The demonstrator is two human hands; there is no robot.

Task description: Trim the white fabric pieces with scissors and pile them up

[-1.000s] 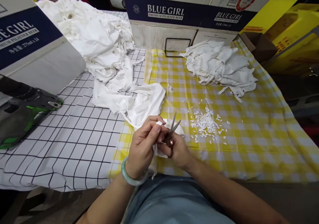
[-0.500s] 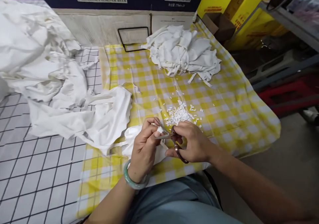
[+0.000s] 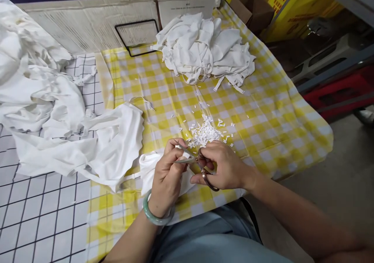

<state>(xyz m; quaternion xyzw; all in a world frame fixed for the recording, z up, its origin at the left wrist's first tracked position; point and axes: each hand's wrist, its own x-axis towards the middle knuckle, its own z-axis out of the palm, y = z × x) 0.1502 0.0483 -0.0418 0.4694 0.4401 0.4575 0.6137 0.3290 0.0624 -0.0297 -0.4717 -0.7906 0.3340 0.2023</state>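
My left hand (image 3: 167, 177), with a green bangle on its wrist, pinches part of a white cloth garment (image 3: 148, 168). The rest of that garment lies under and beside the hand. In my right hand (image 3: 226, 166) is a pair of scissors (image 3: 193, 160) with bronze-coloured handles. Its blades are apart and point left, at the fingers of my left hand. Exactly what lies between the blades is hard to make out. Just beyond my right hand is a scatter of small white snippets (image 3: 204, 132). A strap leads left from the garment towards more white cloth (image 3: 117, 134).
A heap of white garments with straps (image 3: 204, 46) lies at the back. Larger white cloth (image 3: 35, 83) covers the left side. Behind stand a black wire frame (image 3: 137, 37) and a cardboard box (image 3: 87, 25). The yellow checked tablecloth (image 3: 280, 119) ends at the right, near a shelf.
My view has swung right and down. The scissors have turned from pointing up to pointing left, at the cloth in my left hand. My right hand now sits farther from the left one.
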